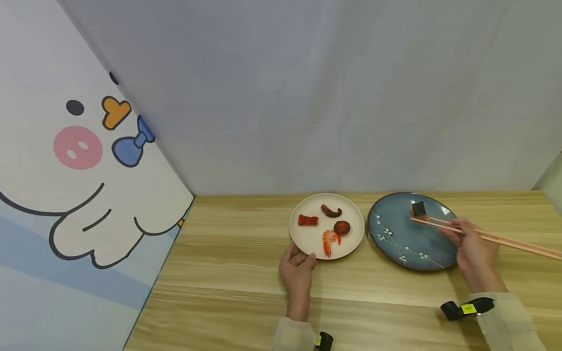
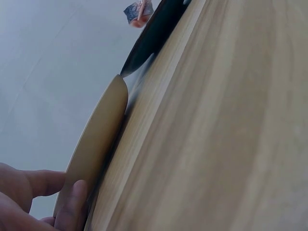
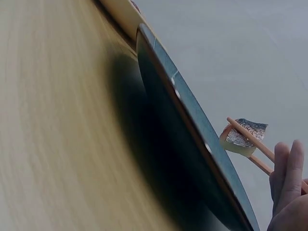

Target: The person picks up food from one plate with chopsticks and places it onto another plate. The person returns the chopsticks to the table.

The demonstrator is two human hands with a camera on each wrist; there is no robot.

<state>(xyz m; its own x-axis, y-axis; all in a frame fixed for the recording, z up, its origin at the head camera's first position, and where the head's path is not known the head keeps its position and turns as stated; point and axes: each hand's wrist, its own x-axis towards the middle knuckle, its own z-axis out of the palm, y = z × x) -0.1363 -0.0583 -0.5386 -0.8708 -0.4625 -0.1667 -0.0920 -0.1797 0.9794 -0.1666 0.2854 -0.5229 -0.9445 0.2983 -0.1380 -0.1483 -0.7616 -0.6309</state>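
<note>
Nearest the wearer, two light sleeves enter over the wooden worktop (image 1: 228,273), each wrist carrying a dark strap; the right strap bears a yellow tag.

The left hand (image 1: 297,271) rests on the worktop at the near edge of the cream plate (image 1: 307,236). Its fingers (image 2: 72,202) are curled round the rim: the thumb lies on the upper side, and the left wrist view shows fingertips against the plate's edge.

The cream plate carries four items, all apart from one another: a shrimp (image 1: 329,240) nearest the hand, a round dark-red piece (image 1: 342,227) just beside it, a flat red piece (image 1: 308,220) to the left, and a curved dark piece (image 1: 331,211) farthest back.

The right hand (image 1: 474,251) is over the near right rim of the blue plate (image 1: 404,243), which stands just beside the cream plate, with white blossom markings along its near edge. Its fingers (image 3: 286,173) are curled together round a pair of chopsticks (image 1: 483,236).

The chopstick tips pinch a dark-skinned fish piece (image 1: 419,209) at the far part of the blue plate. The right wrist view shows the piece raised above the plate's rim; whether it touches the plate surface cannot be told.

Behind stands a grey wall; at left, a panel with a cartoon figure (image 1: 83,185).
</note>
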